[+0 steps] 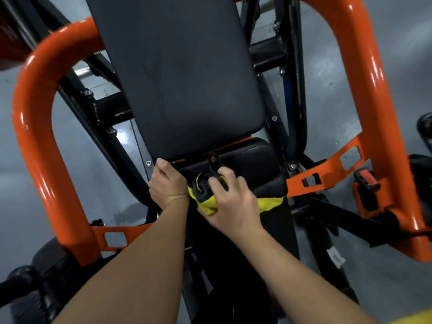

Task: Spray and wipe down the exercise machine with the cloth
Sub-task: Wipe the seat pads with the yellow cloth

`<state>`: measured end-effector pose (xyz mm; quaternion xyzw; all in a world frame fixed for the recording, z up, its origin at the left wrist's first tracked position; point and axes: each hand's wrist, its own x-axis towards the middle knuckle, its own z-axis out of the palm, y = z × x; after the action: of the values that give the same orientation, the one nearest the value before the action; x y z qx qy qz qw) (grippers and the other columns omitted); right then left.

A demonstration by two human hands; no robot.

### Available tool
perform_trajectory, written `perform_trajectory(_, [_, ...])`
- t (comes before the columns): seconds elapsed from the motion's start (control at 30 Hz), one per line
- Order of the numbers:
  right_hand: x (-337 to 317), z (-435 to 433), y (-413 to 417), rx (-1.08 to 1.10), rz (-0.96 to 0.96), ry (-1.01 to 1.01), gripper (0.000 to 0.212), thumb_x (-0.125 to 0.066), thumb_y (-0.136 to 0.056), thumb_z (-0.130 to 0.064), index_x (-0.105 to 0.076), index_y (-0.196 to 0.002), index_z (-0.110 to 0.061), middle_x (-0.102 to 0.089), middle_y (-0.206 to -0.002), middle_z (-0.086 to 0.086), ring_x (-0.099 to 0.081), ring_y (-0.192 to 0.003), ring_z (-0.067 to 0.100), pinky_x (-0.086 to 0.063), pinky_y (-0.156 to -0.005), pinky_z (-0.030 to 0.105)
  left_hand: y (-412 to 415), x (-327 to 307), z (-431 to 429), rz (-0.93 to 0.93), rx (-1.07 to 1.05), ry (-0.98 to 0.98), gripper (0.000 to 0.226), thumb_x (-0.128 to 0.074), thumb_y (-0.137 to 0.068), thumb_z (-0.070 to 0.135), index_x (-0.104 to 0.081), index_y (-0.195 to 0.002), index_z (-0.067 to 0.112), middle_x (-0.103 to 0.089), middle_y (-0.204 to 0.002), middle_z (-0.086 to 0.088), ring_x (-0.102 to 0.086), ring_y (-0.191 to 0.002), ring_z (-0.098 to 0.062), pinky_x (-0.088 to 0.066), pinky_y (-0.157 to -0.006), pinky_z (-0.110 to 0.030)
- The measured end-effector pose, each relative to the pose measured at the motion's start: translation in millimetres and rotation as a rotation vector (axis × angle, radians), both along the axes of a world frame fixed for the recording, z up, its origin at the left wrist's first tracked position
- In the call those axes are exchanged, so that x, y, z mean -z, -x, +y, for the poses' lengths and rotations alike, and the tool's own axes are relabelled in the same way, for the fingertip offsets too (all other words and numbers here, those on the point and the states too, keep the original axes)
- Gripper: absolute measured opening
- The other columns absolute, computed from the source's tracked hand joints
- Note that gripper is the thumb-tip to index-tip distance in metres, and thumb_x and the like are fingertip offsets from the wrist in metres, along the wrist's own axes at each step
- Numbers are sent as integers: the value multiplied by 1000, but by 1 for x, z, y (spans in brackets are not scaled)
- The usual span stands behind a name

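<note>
The yellow cloth (208, 207) lies bunched on the front of the exercise machine's black seat pad (253, 161), low in the middle of the view, with one corner poking out to the right of the wrist. The right hand (233, 203) grips it, fingers curled over the cloth and round a black piece (214, 166) that sticks up towards the back pad; what that piece is cannot be told. The left hand (167, 185) sits just beside the cloth, thumb against the lower left corner of the long black back pad (182, 78); its fingers are hidden, so its grip cannot be told. Orange frame tubes (35, 136) loop round both sides of the pads, joined to black steel bars. A red-tabbed latch (368, 178) sits on the right bracket. Grey floor (397, 54) shows beneath.
</note>
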<state>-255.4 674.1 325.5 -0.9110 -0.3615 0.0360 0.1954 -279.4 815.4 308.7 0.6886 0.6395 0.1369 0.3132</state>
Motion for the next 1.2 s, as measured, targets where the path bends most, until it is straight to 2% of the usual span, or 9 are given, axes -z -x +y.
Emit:
perform_trajectory(0.07, [-4,-12,-17,-19,68,33,64,-82,-63,-50,-61,-118,-22,-53,-128,3,-59,-82,31,-56,-55,40,0,1,-1,-10,1,-4,90,-6,-88,60,-69,-104,-2,-68,-103,-29,-59,-99,-49,-40,-78,-46])
perform_trajectory(0.23, [-22,-24,-91,730,246,-121,54,-70,-81,-56,-60,-127,-28,-52,-125,0,-64,-101,34,-45,-78,39,2,4,-1,-2,8,-17,84,-9,-93,55,-71,-109,1,-70,-104,-25,-60,-100,-46,-32,-75,-38])
perform_trajectory(0.3, [-25,-13,-99,792,234,-54,51,-67,-83,-57,-64,-122,-25,-53,-124,2,-63,-99,36,-43,-76,39,2,4,-3,-1,14,-13,84,-9,-93,56,-70,-106,0,-70,-101,-25,-60,-98,-45,-32,-75,-38])
perform_trajectory(0.5, [-24,28,-23,215,125,19,58,-66,-69,-56,-67,-115,-20,-56,-121,3,-60,-84,31,-53,-62,39,0,-1,-1,6,4,29,85,-10,-91,55,-69,-113,-3,-67,-112,-31,-58,-106,-49,-41,-84,-48])
perform_trajectory(0.7, [-27,-3,-54,-19,208,-7,57,-70,-72,-58,-61,-124,-35,-49,-126,-8,-60,-96,26,-57,-69,41,-3,-5,-3,-25,-19,24,101,-1,-79,68,-69,-109,-2,-68,-106,-29,-59,-100,-47,-42,-82,-48])
perform_trajectory(0.9, [-12,-39,-82,746,292,-230,48,-69,-82,-52,-64,-122,-27,-51,-122,-4,-63,-102,25,-47,-77,34,-5,-6,-7,10,-20,-10,76,-10,-94,52,-63,-93,-2,-61,-86,-18,-57,-89,-40,-39,-76,-45])
perform_trajectory(0.97, [-8,-28,-54,599,133,-202,47,-71,-78,-50,-67,-116,-22,-55,-118,3,-63,-94,28,-51,-72,39,-7,-5,-7,11,-17,-18,69,-11,-95,50,-57,-83,1,-57,-81,-15,-56,-86,-40,-36,-74,-43])
perform_trajectory(1.13, [18,-38,23,-324,122,37,54,-78,-61,-47,-63,-107,-23,-54,-116,2,-57,-77,28,-50,-50,34,-7,-3,-6,4,-37,-11,68,-10,-93,49,-55,-83,0,-61,-90,-25,-55,-88,-38,-30,-74,-38])
perform_trajectory(1.2, [22,-48,12,-262,159,-8,55,-77,-63,-49,-64,-112,-27,-54,-118,0,-59,-81,27,-53,-53,36,-8,-2,-6,3,-67,6,73,-9,-91,49,-60,-90,-4,-64,-98,-27,-57,-96,-41,-31,-76,-38])
